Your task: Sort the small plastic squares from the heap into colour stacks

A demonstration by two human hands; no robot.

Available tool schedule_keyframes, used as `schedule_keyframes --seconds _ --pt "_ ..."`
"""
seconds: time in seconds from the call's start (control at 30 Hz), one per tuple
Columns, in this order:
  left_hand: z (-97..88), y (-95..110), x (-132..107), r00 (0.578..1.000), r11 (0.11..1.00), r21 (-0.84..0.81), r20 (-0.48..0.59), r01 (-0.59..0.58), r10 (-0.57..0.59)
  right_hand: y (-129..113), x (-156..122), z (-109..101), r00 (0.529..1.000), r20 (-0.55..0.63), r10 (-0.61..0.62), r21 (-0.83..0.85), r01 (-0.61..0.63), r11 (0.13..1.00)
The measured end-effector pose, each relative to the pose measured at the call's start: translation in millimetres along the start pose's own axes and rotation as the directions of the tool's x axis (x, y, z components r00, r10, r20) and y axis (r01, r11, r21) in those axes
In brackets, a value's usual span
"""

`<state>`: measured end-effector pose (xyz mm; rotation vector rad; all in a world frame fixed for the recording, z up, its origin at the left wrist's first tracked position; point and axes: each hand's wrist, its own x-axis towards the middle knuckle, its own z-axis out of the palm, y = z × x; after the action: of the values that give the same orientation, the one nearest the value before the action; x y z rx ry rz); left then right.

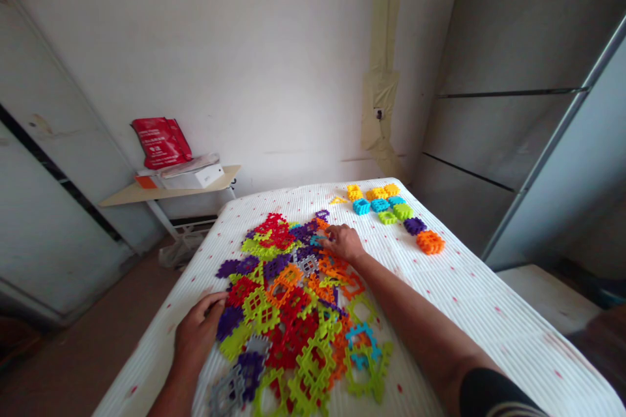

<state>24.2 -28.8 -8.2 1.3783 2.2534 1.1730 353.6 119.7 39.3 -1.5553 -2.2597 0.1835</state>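
A heap of flat plastic interlocking tiles [295, 303] in red, purple, lime, orange, grey and blue lies on the bed, between my arms. My left hand [198, 326] rests at the heap's left edge, fingers loosely bent and apart, beside a purple tile [229, 322]; I see nothing held in it. At the heap's far right edge, my right hand [345, 242] reaches down with bent fingers closed at a light blue tile [316, 241]. Its fingertips are partly hidden. Orange tiles [335, 267] lie just below that hand.
Toward the far right corner stand small sorted stacks: yellow [354, 192], blue [361, 207], lime [403, 211], purple [415, 226] and orange [430, 242]. A yellow triangular piece [338, 201] lies left of them. A side table [122, 194] holds a red bag [161, 143] and white box [198, 176].
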Motion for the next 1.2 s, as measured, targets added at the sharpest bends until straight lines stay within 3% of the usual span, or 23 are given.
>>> schedule_keyframes --seconds 0.13,0.3,0.53,0.77,0.9,1.0,1.1,1.2 --pt "0.8 0 1 1.0 1.0 0.015 0.007 0.003 -0.003 -15 2 9 0.995 0.003 0.096 -0.12 -0.095 0.988" --pt "0.7 1 2 1.0 1.0 0.014 0.02 -0.001 0.001 -33 7 18 0.989 -0.051 0.141 -0.144 -0.147 0.979" --pt "-0.6 -3 2 1.0 0.999 0.029 0.01 -0.021 0.02 -36 10 28 0.982 -0.087 0.168 -0.147 -0.179 0.973" --pt "1.5 -7 4 0.999 1.0 0.006 0.023 -0.029 0.028 -37 8 8 0.977 -0.054 0.204 -0.119 -0.209 0.971" --pt "-0.3 -3 2 1.0 1.0 0.013 0.02 -0.021 0.021 -10 13 -21 0.97 -0.014 0.245 -0.019 -0.245 0.969" --pt "-1.3 0 1 1.0 1.0 0.024 0.012 -0.017 0.017 27 16 -39 0.956 -0.122 0.266 0.014 -0.266 0.964" --pt "-1.1 1 2 1.0 1.0 0.008 0.016 -0.018 0.018 67 18 -50 0.901 -0.279 0.332 -0.02 -0.351 0.936" --pt "-0.6 0 2 1.0 1.0 0.005 0.017 -0.004 0.004 100 21 -58 0.847 -0.34 0.408 -0.053 -0.45 0.891"
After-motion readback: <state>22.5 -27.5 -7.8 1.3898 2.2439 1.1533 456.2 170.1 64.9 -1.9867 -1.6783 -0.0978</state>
